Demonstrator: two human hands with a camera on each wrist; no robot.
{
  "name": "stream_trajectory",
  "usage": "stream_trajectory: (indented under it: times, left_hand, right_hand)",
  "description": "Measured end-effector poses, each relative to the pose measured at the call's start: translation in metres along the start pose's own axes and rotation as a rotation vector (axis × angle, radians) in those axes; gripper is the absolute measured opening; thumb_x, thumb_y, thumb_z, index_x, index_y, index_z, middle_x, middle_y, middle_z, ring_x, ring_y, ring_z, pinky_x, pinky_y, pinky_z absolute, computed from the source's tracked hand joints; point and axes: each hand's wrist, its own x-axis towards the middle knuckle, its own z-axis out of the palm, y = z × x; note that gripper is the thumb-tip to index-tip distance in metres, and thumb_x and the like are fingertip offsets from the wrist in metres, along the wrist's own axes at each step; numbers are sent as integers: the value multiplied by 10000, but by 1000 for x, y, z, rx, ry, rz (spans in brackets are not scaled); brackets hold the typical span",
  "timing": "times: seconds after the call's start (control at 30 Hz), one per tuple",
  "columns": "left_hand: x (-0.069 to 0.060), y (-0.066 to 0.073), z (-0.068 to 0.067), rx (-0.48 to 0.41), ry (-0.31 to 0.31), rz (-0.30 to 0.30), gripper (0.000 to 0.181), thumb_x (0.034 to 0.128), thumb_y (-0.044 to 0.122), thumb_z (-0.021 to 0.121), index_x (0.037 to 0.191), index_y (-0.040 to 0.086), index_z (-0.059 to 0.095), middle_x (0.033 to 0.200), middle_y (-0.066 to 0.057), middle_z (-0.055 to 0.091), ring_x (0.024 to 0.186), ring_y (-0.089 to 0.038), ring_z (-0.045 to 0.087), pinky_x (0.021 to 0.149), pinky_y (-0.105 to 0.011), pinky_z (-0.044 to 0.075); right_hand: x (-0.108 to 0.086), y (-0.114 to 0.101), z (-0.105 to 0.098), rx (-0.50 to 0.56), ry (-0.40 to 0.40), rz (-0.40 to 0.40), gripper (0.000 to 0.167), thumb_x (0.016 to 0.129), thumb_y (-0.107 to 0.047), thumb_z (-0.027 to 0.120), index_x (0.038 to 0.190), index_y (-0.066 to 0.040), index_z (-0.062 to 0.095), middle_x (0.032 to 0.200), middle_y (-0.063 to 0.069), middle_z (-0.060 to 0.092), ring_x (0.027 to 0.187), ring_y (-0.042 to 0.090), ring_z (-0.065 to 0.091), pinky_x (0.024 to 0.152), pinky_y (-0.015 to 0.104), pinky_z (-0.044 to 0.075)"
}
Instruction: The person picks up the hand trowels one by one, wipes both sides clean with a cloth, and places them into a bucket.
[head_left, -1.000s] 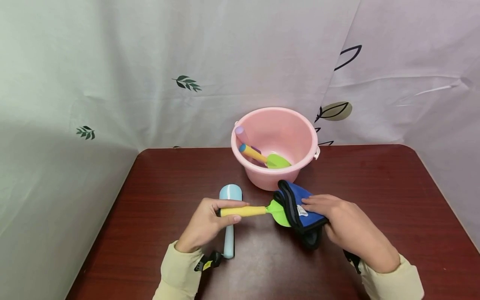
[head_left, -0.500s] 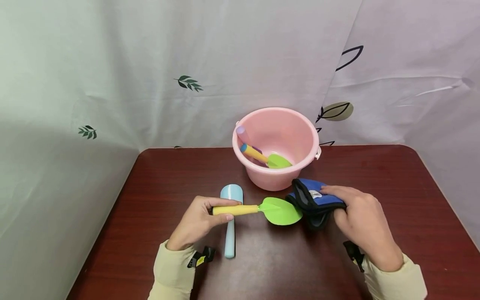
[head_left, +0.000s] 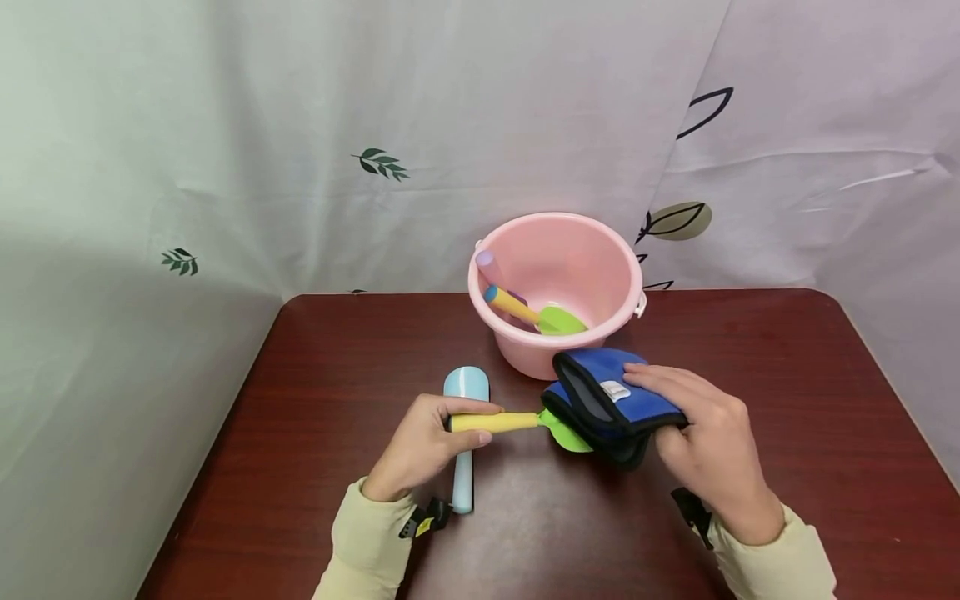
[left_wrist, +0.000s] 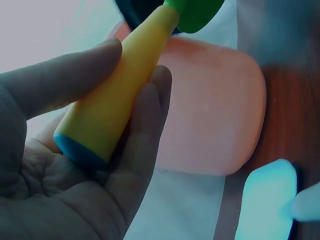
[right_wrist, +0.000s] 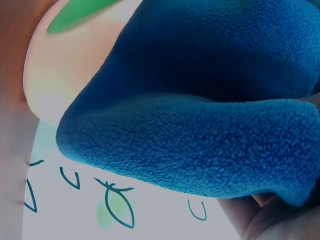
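My left hand (head_left: 423, 446) pinches the yellow handle of a toy shovel (head_left: 498, 422) between thumb and fingers. In the left wrist view the handle's blue end (left_wrist: 82, 150) points toward the palm. My right hand (head_left: 712, 442) grips a folded blue cloth (head_left: 618, 392) with black edging and a white tag. The cloth lies over much of the shovel's green blade (head_left: 567, 435), whose lower edge shows beneath it. Fuzzy blue fabric (right_wrist: 200, 145) fills most of the right wrist view. A light blue toy scoop (head_left: 467, 383) lies on the table, partly behind my left hand.
A pink bucket (head_left: 534, 360) stands behind the cloth near the table's back edge. Inside it are another yellow-and-green shovel (head_left: 517, 306) and a lilac-handled tool (head_left: 487, 265). Patterned white fabric (head_left: 450, 100) hangs behind the brown table (head_left: 360, 333).
The cloth first slid right along the blade toward its tip, exposing most of it, while the shovel moved left. Now shovel and cloth have come back together, and the cloth covers much of the blade again.
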Motion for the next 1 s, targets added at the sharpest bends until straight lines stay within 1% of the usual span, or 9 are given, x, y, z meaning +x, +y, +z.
stream_trajectory:
  times: [0.17, 0.27, 0.43, 0.5, 0.67, 0.77, 0.8, 0.87, 1.0]
  left_hand:
    - [1, 2, 14, 13, -6, 2, 274, 837, 26, 799, 1092, 127, 793, 1033, 0, 756, 959, -166, 650, 764, -247, 528]
    - [2, 3, 22, 16, -14, 15, 274, 836, 27, 798, 1094, 119, 791, 1026, 10, 758, 951, -150, 661, 780, -250, 529]
    - [3, 4, 31, 10, 5, 37, 291, 827, -1, 794, 1098, 104, 787, 1027, 10, 761, 956, -127, 679, 796, -250, 531]
    - [3, 5, 33, 5, 20, 37, 291, 828, -2, 794, 1097, 111, 789, 1035, 10, 760, 962, -126, 680, 785, -244, 531]
    - [3, 5, 34, -33, 51, 28, 286, 833, 14, 798, 1095, 128, 792, 1052, 4, 756, 967, -136, 669, 762, -224, 523]
    - [3, 5, 34, -45, 60, 28, 289, 829, 22, 804, 1094, 135, 793, 1048, 11, 758, 966, -131, 664, 764, -220, 519]
    - [3, 5, 34, -45, 62, 30, 294, 826, 14, 804, 1094, 135, 794, 1045, 14, 758, 964, -129, 661, 763, -220, 519]
    - [3, 5, 34, -46, 64, 31, 297, 824, 8, 803, 1093, 134, 794, 1042, 15, 759, 966, -132, 658, 763, -221, 519]
    - [2, 7, 33, -44, 68, 23, 286, 834, 4, 791, 1095, 123, 791, 1052, -3, 756, 980, -160, 645, 753, -222, 513]
  right_hand:
    - [-1, -4, 1, 6, -37, -9, 576, 688, 67, 436, 1117, -114, 776, 1143, 8, 730, 1078, 208, 659, 1033, 121, 368]
    - [-1, -5, 2, 17, -37, -23, 593, 667, 68, 440, 1116, -120, 778, 1147, 17, 729, 1074, 211, 661, 1035, 127, 370]
    - [-1, -6, 4, 30, -47, -62, 598, 652, 58, 438, 1111, -120, 777, 1152, 23, 727, 1066, 222, 666, 1040, 139, 375]
    - [-1, -6, 4, 29, -76, -70, 597, 656, 58, 440, 1117, -126, 772, 1158, 18, 725, 1077, 227, 662, 1046, 140, 367]
    - [-3, -7, 5, -13, -190, -75, 608, 666, 69, 477, 1157, -155, 758, 1193, -2, 712, 1119, 202, 643, 1046, 108, 331]
    - [-4, -7, 6, -36, -241, -109, 606, 668, 68, 485, 1168, -147, 752, 1209, -18, 703, 1136, 198, 639, 1038, 112, 342]
    - [-3, -8, 7, -42, -267, -119, 607, 672, 65, 484, 1174, -149, 750, 1222, -31, 696, 1154, 193, 633, 1028, 130, 366]
    - [-3, -7, 8, -46, -291, -168, 620, 652, 76, 494, 1174, -139, 749, 1229, -36, 693, 1159, 203, 635, 980, 207, 448]
    - [-3, -6, 10, -70, -379, -230, 648, 619, 97, 537, 1179, -150, 752, 1254, -40, 684, 1178, 192, 623, 803, 373, 563]
